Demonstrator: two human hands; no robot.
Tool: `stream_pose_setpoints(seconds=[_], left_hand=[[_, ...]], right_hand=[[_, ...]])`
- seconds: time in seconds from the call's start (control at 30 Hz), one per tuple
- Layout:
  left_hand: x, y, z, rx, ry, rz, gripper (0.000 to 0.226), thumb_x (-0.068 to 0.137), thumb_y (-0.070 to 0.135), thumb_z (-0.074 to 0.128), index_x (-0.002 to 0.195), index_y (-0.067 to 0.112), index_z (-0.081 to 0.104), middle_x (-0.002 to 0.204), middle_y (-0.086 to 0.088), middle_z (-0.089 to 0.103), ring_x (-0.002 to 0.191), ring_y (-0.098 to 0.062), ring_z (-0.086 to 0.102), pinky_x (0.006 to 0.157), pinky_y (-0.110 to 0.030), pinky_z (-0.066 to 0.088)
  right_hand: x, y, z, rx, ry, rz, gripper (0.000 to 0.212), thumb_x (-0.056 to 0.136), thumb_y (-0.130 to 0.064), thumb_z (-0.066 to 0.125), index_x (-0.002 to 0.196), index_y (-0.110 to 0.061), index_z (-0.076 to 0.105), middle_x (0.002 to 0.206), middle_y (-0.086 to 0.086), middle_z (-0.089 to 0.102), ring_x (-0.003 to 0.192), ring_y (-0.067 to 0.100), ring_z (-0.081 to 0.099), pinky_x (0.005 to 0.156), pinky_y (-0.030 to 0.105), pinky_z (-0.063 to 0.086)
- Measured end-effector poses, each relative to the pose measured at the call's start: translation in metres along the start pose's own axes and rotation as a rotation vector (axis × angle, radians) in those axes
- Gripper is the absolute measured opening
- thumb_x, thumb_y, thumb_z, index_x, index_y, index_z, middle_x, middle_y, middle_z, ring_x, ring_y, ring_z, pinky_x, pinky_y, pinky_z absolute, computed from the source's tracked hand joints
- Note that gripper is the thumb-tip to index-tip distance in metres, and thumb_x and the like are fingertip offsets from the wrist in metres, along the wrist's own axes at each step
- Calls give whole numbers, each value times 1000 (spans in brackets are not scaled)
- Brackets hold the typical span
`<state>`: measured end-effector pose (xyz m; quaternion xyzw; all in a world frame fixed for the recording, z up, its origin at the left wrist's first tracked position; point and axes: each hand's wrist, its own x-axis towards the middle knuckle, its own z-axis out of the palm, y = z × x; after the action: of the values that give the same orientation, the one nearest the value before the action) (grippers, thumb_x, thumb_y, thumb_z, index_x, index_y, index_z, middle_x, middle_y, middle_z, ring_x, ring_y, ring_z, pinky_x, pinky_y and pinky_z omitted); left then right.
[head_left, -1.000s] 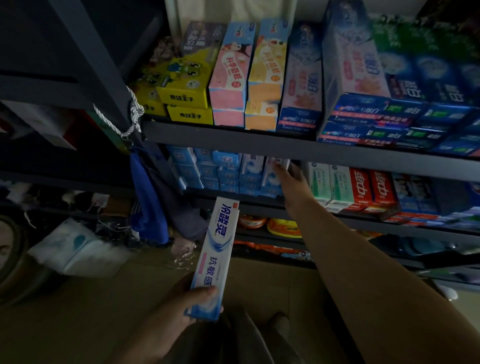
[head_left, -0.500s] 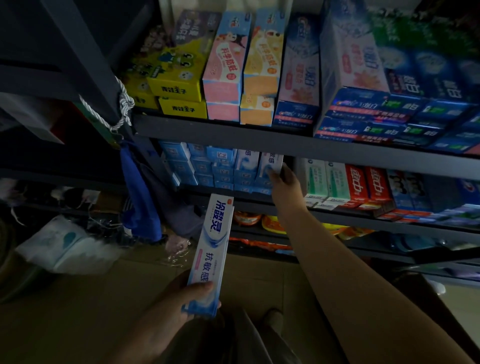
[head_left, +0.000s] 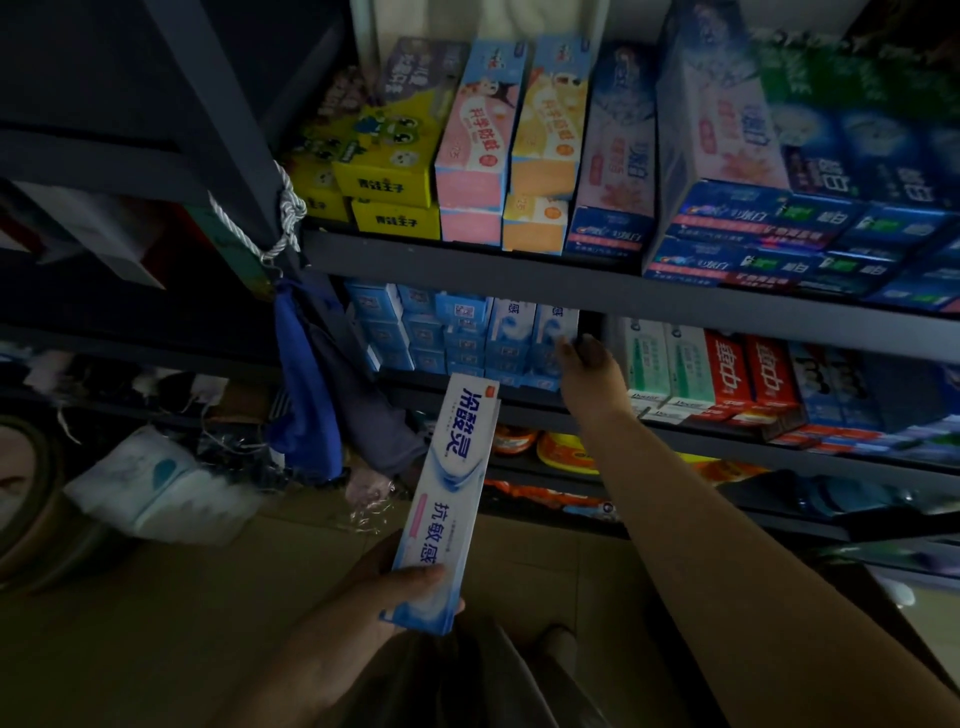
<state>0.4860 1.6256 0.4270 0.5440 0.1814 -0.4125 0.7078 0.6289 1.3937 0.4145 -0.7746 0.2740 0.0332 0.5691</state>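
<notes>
**Held box** (head_left: 447, 499), near centre: 冷酸灵 in blue at its far end and 抗敏感 nearer, both running lengthwise.

**Shelf boxes** (head_left: 511, 325), middle shelf (head_left: 524, 405): only the character 感 shows, on two of them, just under the top shelf (head_left: 467, 265).

**Yellow boxes** (head_left: 382, 184), top shelf, left: 青蛙王子 in black on the end faces.

**Pink box** (head_left: 475, 130) and **orange box** (head_left: 548, 119), to their right: 科学防蛀, lengthwise.

**Red boxes** (head_left: 730, 369) and **blue boxes** (head_left: 810, 218), right: large characters, too blurred to read.
</notes>
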Motion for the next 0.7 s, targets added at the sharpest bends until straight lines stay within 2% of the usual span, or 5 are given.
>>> stream_pose_setpoints(seconds=[0.23,0.4,0.5,0.57,0.7], left_hand=[[-2,7,32,10,0,128,105,14,44,95,112,26,60,103,-3,74,95,-27,70,79,-36,52],[9,4,63,41,57,222,80,39,33,80,116,25,58,100,6,74,95,-16,70,78,-29,54],[21,14,81,44,99,280,59,54,32,78,110,21,61,104,-5,72,88,-14,70,74,-29,53],[27,27,88,-14,97,294,33,75,21,69,105,22,58,102,-10,69,86,-22,68,76,-39,53],[34,43,90,-54,15,291,35,82,25,53,117,24,55,103,-7,70,87,-24,68,62,-35,53]], right_hand=[[-117,22,-28,-43,-230,28,29,96,-44,45,112,-23,56,103,-3,64,93,13,64,83,39,55],[-162,32,-39,251,-404,130,47,68,-47,65,106,-20,61,101,1,73,92,17,71,83,40,58],[-159,22,-48,295,-376,87,42,72,-34,68,109,-14,61,99,3,74,87,14,72,70,26,57],[-150,15,-55,308,-374,81,39,76,-38,63,106,-13,63,94,4,74,85,18,72,70,30,58],[-131,4,-62,312,-369,95,29,85,-40,58,100,-16,64,92,3,75,86,20,73,80,39,58]])
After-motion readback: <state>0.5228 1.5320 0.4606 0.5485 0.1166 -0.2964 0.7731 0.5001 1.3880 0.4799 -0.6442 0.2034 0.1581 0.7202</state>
